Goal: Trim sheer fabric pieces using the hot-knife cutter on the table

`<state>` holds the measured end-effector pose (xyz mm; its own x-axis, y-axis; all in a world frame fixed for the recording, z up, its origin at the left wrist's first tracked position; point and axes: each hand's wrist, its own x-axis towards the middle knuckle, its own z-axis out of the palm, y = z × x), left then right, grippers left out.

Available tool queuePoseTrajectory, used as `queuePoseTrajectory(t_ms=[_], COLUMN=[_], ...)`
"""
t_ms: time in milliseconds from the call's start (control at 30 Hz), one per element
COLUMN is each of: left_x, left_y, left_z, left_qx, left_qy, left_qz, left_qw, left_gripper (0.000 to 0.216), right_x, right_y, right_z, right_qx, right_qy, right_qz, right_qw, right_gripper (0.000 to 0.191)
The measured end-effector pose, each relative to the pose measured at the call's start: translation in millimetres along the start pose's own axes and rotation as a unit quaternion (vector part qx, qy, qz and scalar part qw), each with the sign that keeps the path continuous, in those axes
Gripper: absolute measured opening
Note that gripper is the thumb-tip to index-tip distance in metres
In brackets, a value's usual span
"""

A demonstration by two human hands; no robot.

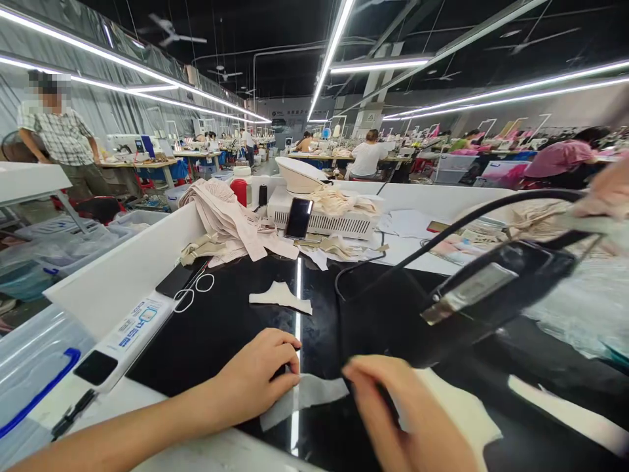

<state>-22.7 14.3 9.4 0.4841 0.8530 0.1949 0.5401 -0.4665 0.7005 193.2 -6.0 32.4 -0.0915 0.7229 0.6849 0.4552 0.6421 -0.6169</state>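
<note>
White fabric strip (pixel 314 393) is pinched by left hand (pixel 255 380) | right hand (pixel 407 419) blurred, grip cannot be told | flattening is judged underway | even tension is called for

One left hand (pixel 258 380), one right hand (pixel 407 426), one pair of scissors (pixel 195 290), one propped phone (pixel 299 217), one red bottle (pixel 240 191).

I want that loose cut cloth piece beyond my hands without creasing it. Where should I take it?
Probably pinch the cloth piece at its narrow right tip, from above with the left hand, nearest it: it lies flat on the black table, edges clear.
</note>
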Motion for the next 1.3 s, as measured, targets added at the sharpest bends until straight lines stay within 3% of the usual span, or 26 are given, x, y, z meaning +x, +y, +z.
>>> queuePoseTrajectory(t_ms=[67, 133, 267, 367, 433, 567, 667, 800, 967, 1300], left_x=[2, 4, 10, 16, 19, 28, 39, 58, 75, 82], left_y=[-1, 0, 2, 1, -1, -9, -14, -26, -43, -50], left_z=[-1, -5, -17, -22, -22, -19, -24, -39, -53, -46], left_qx=[-0.021, -0.036, -0.074, -0.132, -0.179, -0.246, -0.250, -0.188, -0.028, 0.207], left_qy=[0.005, 0.005, -0.003, -0.007, -0.001, 0.018, 0.060, 0.121, 0.161, 0.105], left_qz=[-0.001, -0.016, -0.052, -0.074, -0.088, -0.109, -0.117, -0.134, -0.122, -0.111], left_qw=[1.000, 0.999, 0.996, 0.988, 0.980, 0.963, 0.959, 0.966, 0.979, 0.966], left_gripper=[0.007, 0.005, 0.007, 0.008, 0.005, 0.033, 0.034, 0.031, 0.026, 0.018], right_x=[4, 9, 12, 14, 17, 33, 48, 68, 85, 82], right_y=[6, 13, 18, 15, 14, 20, 26, 33, 46, 57], right_z=[15, 27, 32, 28, 28, 36, 45, 60, 83, 98], right_qx=[-0.016, -0.015, -0.008, -0.014, -0.017, -0.020, -0.037, -0.092, -0.204, -0.359], right_qy=[-0.054, -0.075, -0.143, -0.187, -0.199, -0.191, -0.170, -0.158, -0.175, -0.220], right_qz=[-0.076, -0.084, -0.036, 0.021, 0.050, 0.079, 0.097, 0.103, 0.096, 0.072], right_qw=[0.996, 0.994, 0.989, 0.982, 0.979, 0.978, 0.980, 0.978, 0.958, 0.904], right_gripper=[0.025, 0.026, 0.010, 0.013, 0.018, 0.021, 0.017, 0.015, 0.017, 0.025])
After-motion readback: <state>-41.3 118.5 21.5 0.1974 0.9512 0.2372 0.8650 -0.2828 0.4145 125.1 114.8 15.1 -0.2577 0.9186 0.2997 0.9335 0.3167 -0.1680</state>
